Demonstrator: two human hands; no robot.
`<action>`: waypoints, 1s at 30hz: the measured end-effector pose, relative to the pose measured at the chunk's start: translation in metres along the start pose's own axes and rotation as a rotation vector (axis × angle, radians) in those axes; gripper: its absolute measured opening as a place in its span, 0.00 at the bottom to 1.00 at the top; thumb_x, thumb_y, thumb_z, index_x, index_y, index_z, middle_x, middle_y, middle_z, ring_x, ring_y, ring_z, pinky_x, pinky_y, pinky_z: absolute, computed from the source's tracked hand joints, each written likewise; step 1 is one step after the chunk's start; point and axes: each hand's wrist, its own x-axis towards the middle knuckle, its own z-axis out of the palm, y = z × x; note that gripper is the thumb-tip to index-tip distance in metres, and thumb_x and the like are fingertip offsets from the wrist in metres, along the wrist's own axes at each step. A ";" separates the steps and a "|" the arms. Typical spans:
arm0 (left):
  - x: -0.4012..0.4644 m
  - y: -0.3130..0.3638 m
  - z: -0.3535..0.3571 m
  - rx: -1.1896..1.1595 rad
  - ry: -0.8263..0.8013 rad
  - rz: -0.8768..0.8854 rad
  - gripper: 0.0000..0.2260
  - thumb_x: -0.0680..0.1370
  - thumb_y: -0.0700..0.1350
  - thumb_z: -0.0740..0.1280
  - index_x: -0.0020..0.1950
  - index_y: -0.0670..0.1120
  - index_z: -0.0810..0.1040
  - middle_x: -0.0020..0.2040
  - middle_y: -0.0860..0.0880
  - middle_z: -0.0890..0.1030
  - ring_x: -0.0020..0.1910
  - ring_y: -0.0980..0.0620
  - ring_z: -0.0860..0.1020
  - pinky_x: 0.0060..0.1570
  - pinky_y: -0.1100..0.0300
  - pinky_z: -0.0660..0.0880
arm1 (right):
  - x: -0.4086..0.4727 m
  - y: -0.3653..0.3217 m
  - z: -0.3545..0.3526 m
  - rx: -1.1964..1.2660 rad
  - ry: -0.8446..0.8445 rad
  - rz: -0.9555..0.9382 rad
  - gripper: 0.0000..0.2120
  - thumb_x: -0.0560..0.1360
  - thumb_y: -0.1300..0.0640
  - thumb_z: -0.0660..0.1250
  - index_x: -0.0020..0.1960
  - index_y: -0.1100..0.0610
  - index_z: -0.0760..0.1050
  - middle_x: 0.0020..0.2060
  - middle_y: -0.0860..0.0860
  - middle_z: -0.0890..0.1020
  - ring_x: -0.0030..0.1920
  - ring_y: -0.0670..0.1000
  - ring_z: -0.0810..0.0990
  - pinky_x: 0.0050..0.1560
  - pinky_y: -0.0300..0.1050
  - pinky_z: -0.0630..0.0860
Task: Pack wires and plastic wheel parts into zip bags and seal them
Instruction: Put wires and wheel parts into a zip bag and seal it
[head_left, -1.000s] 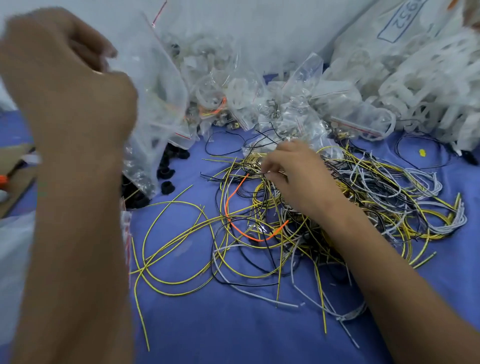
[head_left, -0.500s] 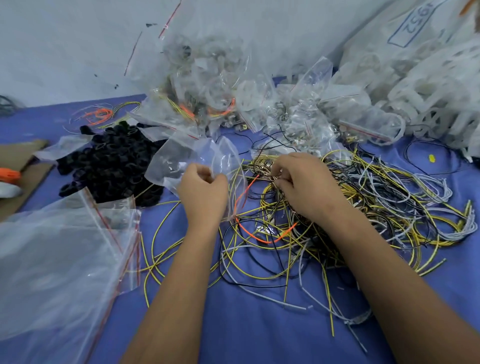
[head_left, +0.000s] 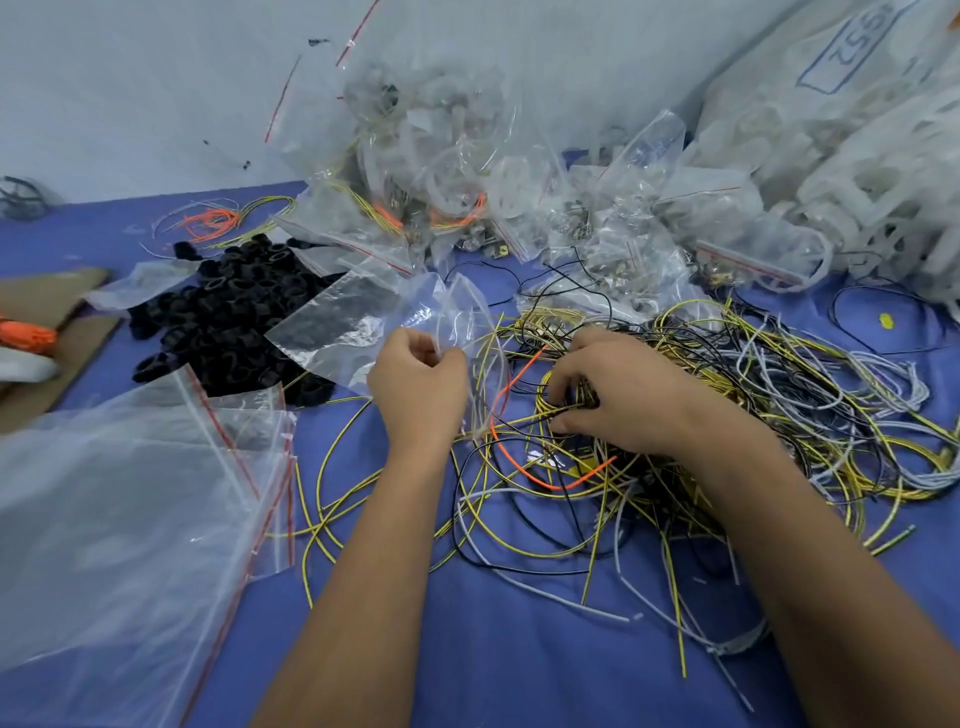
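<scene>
While pinching the clear plastic zip bag (head_left: 374, 322) at frame centre with left hand (head_left: 418, 387), keep right hand (head_left: 615, 397) curled into the tangled pile of yellow, black, white and orange wires (head_left: 675, 431), just right of the bag. Counted: two hands, one held bag; wires too many to count.

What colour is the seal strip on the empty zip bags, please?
Red, on the empty zip bags, clearest in the head view.

Your zip bag (head_left: 363, 322): clear glossy plastic film, crinkled. Wires (head_left: 727, 415) right of it: smooth plastic insulation. Black wheel parts (head_left: 234, 322) left: matt. Worktop (head_left: 519, 649): matt blue.
</scene>
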 end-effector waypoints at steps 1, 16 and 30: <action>0.000 0.000 0.000 0.000 0.001 0.000 0.04 0.70 0.42 0.70 0.40 0.49 0.75 0.36 0.52 0.80 0.35 0.51 0.78 0.36 0.59 0.72 | 0.000 -0.002 -0.001 -0.017 -0.011 0.006 0.10 0.70 0.46 0.78 0.48 0.48 0.83 0.48 0.46 0.74 0.50 0.48 0.74 0.51 0.43 0.70; 0.006 0.008 -0.012 -0.048 0.192 0.017 0.07 0.74 0.36 0.68 0.50 0.45 0.76 0.41 0.55 0.78 0.38 0.56 0.76 0.40 0.65 0.70 | -0.004 0.003 -0.011 0.836 0.646 -0.045 0.07 0.80 0.62 0.67 0.44 0.54 0.77 0.34 0.45 0.81 0.37 0.44 0.76 0.41 0.38 0.73; -0.029 0.029 0.008 -0.172 -0.376 0.421 0.11 0.82 0.50 0.66 0.55 0.45 0.82 0.46 0.50 0.83 0.45 0.54 0.81 0.46 0.53 0.77 | -0.006 0.008 -0.015 1.621 0.282 -0.027 0.07 0.77 0.55 0.65 0.42 0.56 0.75 0.34 0.48 0.77 0.38 0.48 0.67 0.44 0.45 0.64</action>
